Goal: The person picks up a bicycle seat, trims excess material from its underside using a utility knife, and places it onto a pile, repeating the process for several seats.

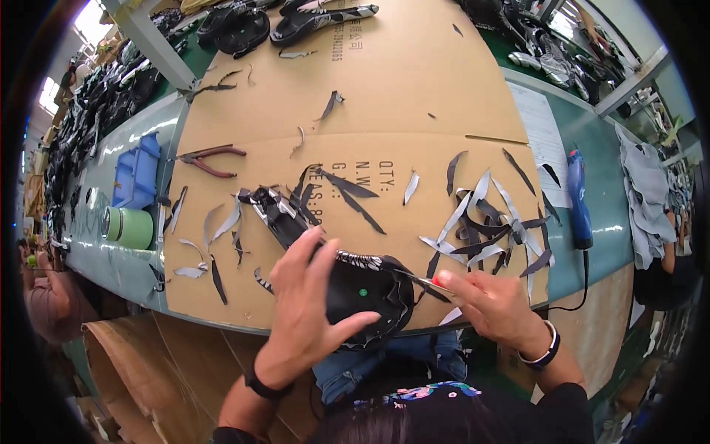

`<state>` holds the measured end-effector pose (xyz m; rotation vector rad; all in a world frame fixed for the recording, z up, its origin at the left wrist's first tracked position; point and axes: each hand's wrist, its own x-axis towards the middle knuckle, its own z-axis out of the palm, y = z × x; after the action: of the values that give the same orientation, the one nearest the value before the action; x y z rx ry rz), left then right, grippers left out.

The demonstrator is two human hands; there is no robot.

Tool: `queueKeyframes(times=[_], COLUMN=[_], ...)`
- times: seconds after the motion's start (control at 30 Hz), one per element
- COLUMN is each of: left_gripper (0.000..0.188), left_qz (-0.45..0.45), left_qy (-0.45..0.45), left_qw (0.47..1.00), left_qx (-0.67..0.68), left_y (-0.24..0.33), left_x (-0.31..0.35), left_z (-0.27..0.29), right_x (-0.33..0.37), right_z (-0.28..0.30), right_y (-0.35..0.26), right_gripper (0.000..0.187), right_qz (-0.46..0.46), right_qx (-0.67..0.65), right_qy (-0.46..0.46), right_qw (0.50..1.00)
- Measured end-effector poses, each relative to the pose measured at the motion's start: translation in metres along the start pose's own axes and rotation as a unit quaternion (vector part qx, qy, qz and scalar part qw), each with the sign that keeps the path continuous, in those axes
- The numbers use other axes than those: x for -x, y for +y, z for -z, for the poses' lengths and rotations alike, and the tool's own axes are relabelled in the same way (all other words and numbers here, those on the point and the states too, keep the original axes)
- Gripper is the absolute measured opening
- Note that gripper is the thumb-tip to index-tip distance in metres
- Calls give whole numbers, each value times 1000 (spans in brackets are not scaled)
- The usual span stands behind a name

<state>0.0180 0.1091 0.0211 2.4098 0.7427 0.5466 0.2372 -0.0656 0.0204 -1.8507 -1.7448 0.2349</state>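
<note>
A black bicycle seat, seemingly underside up, lies at the near edge of a cardboard sheet. Its narrow nose points to the far left, its wide end toward me. A small green round sticker shows on the black shell. Spread over its left side, my left hand has fingers and thumb apart with nothing between them. My right hand is closed round a slim metal tool with a red part at the grip; its exact kind is unclear. The tool's tip meets the seat's right rim.
Black and grey offcut strips pile up at the right. Red-handled pliers lie at the left. Beyond them are a blue bin and a green tape roll. A blue corded tool rests at the right; more seats lie at the far end.
</note>
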Motion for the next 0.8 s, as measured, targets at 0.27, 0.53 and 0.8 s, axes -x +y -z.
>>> queueKeyframes(times=[0.27, 0.53, 0.8], left_gripper=[70, 67, 62], left_qz=[-89, -92, -58], left_qy=[-148, -131, -118], left_qw=[984, 987, 990], left_qx=[-46, -30, -46], left_y=[-10, -12, 4], left_x=[-33, -35, -16], left_z=[-16, -20, -17], right_x=[-10, 40, 57], right_z=[4, -36, -42], right_y=[-6, -30, -54], right_gripper=[65, 70, 67], right_qz=[53, -84, -192], right_qx=[144, 14, -88], right_qy=[-162, -97, -42], right_qw=[975, 992, 976])
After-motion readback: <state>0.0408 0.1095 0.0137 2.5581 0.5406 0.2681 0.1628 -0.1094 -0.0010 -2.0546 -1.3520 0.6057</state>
